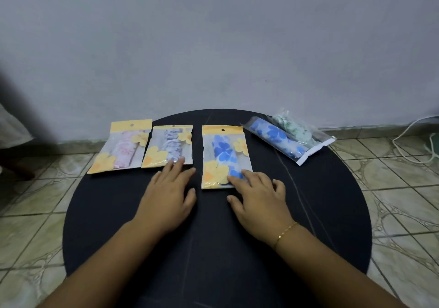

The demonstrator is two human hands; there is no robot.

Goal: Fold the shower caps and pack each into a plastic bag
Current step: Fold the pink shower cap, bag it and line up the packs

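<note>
Round black table (118,212), set against a grey wall (213,34) on a tiled floor (392,200). Five packed bags in all. Far-left row of three, yellow-headed with flower print: pink-cap bag (120,146) overhanging the table's left edge; lilac-cap bag (169,146) just beside it; blue-flower-cap bag (224,156) apart to the right, nearer the centre. Far right, two plainer clear bags lying aslant and side by side: blue-cap bag (276,140) and, behind it, green-cap bag (297,127), touching or overlapping, which of the two not clear. Left hand (167,193): flat, fingers straight and spread, palm down on the table, fingertips reaching the lower edge of the lilac-cap bag; nothing gripped. Right hand (257,198): likewise flat and relaxed, fingertips lying on the lower right corner of the blue-flower-cap bag; pressing rather than holding. Thin gold bracelet (283,234) at the right wrist. Step in hand, by judgement: late stage, every visible cap already folded and bagged; hands seemingly straightening or smoothing the row. Next move likely a light push to align the blue-flower-cap bag with its neighbours, or a check of seals. No loose cap or empty bag in view. Hard to make out: bag closures, print on the yellow headers, folds inside the film. Cut off: dark blurred shape at far left, white cable (408,136) at far right.
</note>
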